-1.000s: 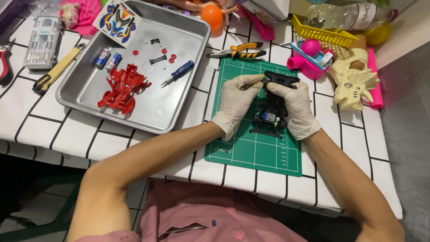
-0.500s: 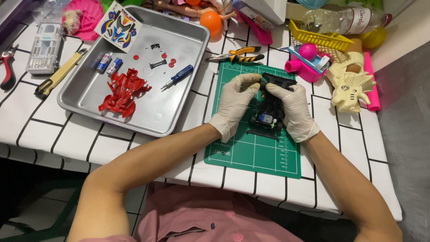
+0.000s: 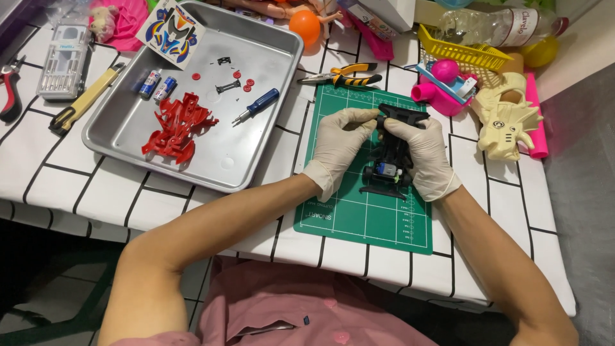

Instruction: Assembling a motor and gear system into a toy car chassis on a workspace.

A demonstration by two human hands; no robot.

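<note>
A black toy car chassis [image 3: 389,159] rests on a green cutting mat [image 3: 359,211]. Both hands wear pale gloves. My left hand [image 3: 338,146] grips the chassis from its left side, fingertips at the far end. My right hand [image 3: 421,154] holds its right side, fingers over the top. A metal tray [image 3: 269,147] to the left holds a red car body shell [image 3: 175,125], a blue-handled screwdriver [image 3: 257,105], two batteries [image 3: 157,84], small red and black parts and a sticker sheet [image 3: 172,28].
Yellow-handled pliers [image 3: 339,74] lie beyond the mat. A cream toy dinosaur head [image 3: 506,116], pink toys [image 3: 442,84], a yellow basket [image 3: 462,52] and a plastic bottle [image 3: 500,27] crowd the far right. A tool case [image 3: 63,59], cutter [image 3: 84,100] and red pliers [image 3: 11,93] lie far left.
Both hands keep hold of the chassis on the mat, with only slight shifts of the fingers. The view has drifted a little.
</note>
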